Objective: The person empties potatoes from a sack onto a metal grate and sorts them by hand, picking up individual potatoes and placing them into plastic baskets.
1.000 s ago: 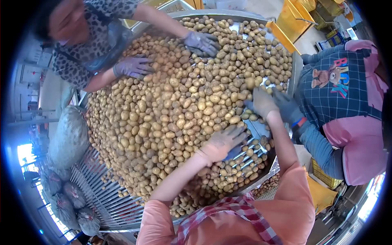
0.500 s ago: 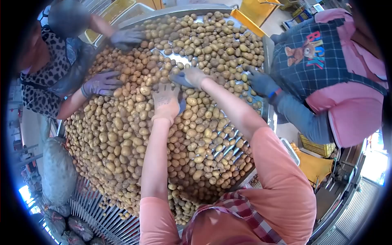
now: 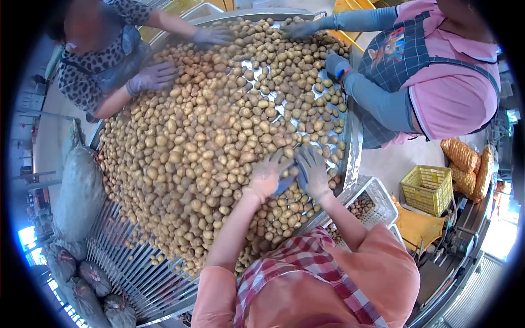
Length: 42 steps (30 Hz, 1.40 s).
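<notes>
A broad heap of potatoes (image 3: 175,158) covers the metal sorting table (image 3: 354,150). My left hand (image 3: 269,176), in a pale glove with blue on its palm side, lies on the potatoes near the table's right front part, fingers spread. Close beside it my right hand (image 3: 313,172), in a grey-blue glove, rests on more potatoes with its fingers stretched out. Neither hand is closed around a potato. Some potatoes under both palms are hidden.
Across the table, a co-worker's gloved hands (image 3: 153,77) touch the heap at left. Another co-worker's gloved hand (image 3: 336,65) is at the right edge. A white crate (image 3: 380,205) with small potatoes, a yellow crate (image 3: 428,188) and filled sacks (image 3: 82,191) stand around the table.
Both my hands have moved from the middle of the heap toward the near right side. The right co-worker's second hand now shows at the far edge, and the potatoes around the bare patch have shifted.
</notes>
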Motion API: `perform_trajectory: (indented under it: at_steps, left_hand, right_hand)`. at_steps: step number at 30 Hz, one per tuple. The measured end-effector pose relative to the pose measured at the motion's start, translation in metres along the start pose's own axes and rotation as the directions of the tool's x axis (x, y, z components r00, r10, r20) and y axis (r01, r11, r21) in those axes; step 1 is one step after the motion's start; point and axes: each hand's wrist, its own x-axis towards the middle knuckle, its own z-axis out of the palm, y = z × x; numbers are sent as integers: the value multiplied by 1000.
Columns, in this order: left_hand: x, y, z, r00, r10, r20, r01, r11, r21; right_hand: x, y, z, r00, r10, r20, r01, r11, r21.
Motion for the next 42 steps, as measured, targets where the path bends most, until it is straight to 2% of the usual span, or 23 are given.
perform_trajectory:
  at_steps: [2,4,6,8,10,12,16,18,20,22,23,24,26,27,28,30,32,34,36,37,39,40,42]
  left_hand:
    - [-25,11,15,996,86,-30,-85,996,30]
    - [-42,29,19,998,70,3,-70,997,11]
    - [-60,48,20,974,125,190,-146,984,103]
    - [-78,60,34,980,123,157,-145,979,142]
    - [-85,60,47,985,146,95,-166,950,264]
    - [-86,58,54,987,124,102,-146,959,242]
    - [-82,58,55,990,72,123,-97,973,208]
    - [-78,59,48,986,53,157,-84,976,200]
    - [-75,54,51,990,88,114,-110,972,207]
    - [-67,51,32,986,95,136,-108,990,88]
    - [-63,50,17,984,89,152,-98,994,56]
    - [-60,38,24,992,91,89,-89,996,-20]
    - [-56,29,33,1000,-2,11,4,991,-132]
    - [-52,27,35,1000,3,5,-2,991,-136]
    - [-51,29,38,999,32,21,-30,996,-84]
    - [-53,34,43,997,71,41,-70,997,-43]
    - [-54,42,47,995,62,73,-67,996,65]
    - [-54,44,49,992,84,96,-92,993,77]
    - [-58,43,50,996,52,75,-53,999,6]
    - [-59,40,53,997,54,57,-55,998,15]
    - [-60,37,59,998,56,20,-57,998,16]
    - [-63,38,58,998,59,-5,-59,998,12]
    - [-68,43,50,999,43,-3,-43,999,11]
  right_hand:
    - [-37,-15,-9,991,56,120,-46,996,-82]
    - [-71,-20,3,980,106,168,-91,991,-97]
    - [-82,-23,9,963,164,214,-141,983,-116]
    - [-69,-29,2,882,240,405,-98,935,-341]
    - [-65,-24,17,869,282,406,-133,925,-357]
    - [-63,-20,25,861,312,403,-97,877,-471]
    - [-58,-14,29,860,328,390,-107,864,-492]
    - [-57,-12,29,879,311,361,-154,903,-402]
    - [-50,-3,28,916,273,295,-117,883,-455]
    - [-33,-1,15,897,217,385,-54,918,-392]
    - [-20,2,7,911,184,369,-83,959,-271]
    - [-8,8,6,907,181,381,-72,956,-284]
    - [21,21,10,872,139,469,66,916,-395]
    - [40,17,3,841,153,519,135,870,-475]
    - [53,23,4,840,159,519,132,867,-480]
    - [76,38,7,840,69,538,222,861,-458]
    - [112,35,-1,788,59,613,261,869,-420]
    - [140,33,-8,764,37,644,266,891,-367]
    - [160,37,-1,755,92,649,176,925,-336]
    - [166,36,3,760,91,643,180,922,-342]
    - [173,33,10,741,226,632,24,932,-361]
    - [170,29,15,745,229,627,24,929,-368]
    - [155,16,26,818,327,474,-92,887,-453]
